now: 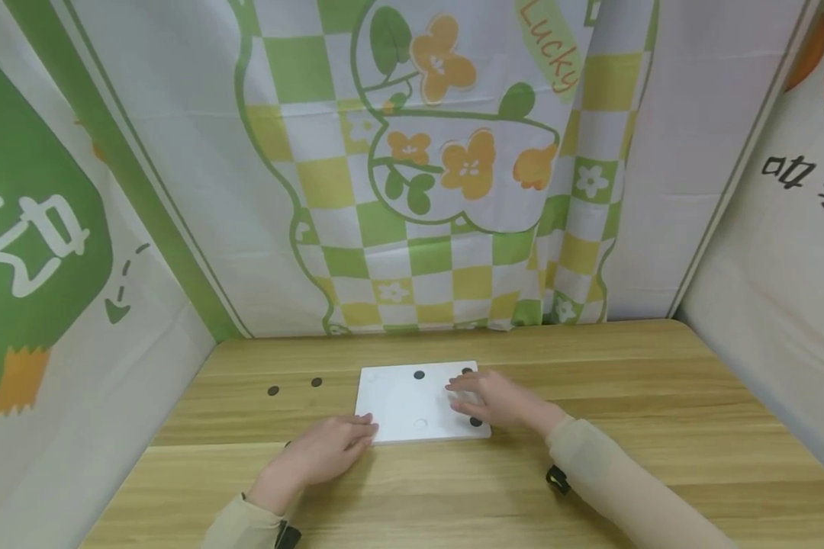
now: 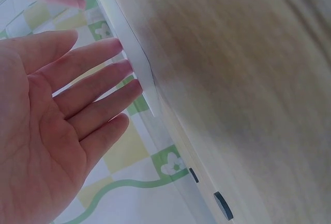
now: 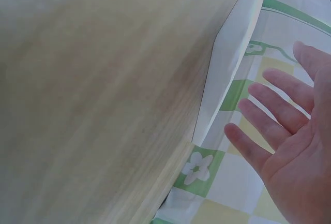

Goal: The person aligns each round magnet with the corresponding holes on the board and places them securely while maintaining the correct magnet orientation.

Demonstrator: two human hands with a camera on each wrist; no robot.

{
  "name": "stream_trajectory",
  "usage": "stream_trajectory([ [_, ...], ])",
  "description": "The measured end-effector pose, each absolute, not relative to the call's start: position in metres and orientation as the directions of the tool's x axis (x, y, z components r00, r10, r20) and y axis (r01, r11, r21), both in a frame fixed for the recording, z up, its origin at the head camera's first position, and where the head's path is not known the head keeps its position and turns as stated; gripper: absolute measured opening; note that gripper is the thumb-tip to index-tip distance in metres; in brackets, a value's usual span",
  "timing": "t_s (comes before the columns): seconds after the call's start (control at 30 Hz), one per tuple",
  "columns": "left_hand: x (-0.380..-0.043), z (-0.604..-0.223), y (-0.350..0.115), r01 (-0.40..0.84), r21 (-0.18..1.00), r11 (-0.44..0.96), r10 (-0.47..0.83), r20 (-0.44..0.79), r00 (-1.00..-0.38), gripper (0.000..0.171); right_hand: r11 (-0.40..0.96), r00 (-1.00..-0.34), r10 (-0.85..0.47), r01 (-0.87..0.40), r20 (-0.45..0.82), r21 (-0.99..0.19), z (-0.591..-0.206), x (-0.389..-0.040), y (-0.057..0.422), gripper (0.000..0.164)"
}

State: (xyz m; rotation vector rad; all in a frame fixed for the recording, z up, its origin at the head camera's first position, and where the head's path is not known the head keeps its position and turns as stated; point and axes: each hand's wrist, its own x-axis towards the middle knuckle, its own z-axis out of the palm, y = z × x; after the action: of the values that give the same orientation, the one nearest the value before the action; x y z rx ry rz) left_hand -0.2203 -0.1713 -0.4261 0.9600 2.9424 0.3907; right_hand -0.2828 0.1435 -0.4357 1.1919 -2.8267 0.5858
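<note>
A white rectangular board (image 1: 398, 404) lies on the wooden table. Black discs sit at its top middle (image 1: 420, 374), top right corner and lower right corner (image 1: 476, 422). Faint round marks show at its upper left and lower middle. My left hand (image 1: 333, 446) touches the board's front left corner, fingertips at its edge; in the left wrist view the fingers (image 2: 103, 76) are extended. Over the board's right part my right hand (image 1: 497, 398) hovers, and the right wrist view shows its fingers (image 3: 279, 105) spread apart with nothing held, off the board's side.
On the table (image 1: 590, 473) left of the board lie two black discs, one nearer the board (image 1: 317, 382) and one farther left (image 1: 273, 390). A third dark piece peeks out behind my left hand. A patterned curtain (image 1: 426, 252) hangs along the table's back edge.
</note>
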Motion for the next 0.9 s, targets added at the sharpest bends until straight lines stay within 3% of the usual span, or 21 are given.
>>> stream_trajectory([
  [0.9,-0.222,-0.430,-0.172,0.592,0.234,0.771,0.591,0.084,-0.802,0.030,0.644,-0.685,-0.718,-0.721,0.121,-0.256,-0.432,-0.242,0.154,0.045],
])
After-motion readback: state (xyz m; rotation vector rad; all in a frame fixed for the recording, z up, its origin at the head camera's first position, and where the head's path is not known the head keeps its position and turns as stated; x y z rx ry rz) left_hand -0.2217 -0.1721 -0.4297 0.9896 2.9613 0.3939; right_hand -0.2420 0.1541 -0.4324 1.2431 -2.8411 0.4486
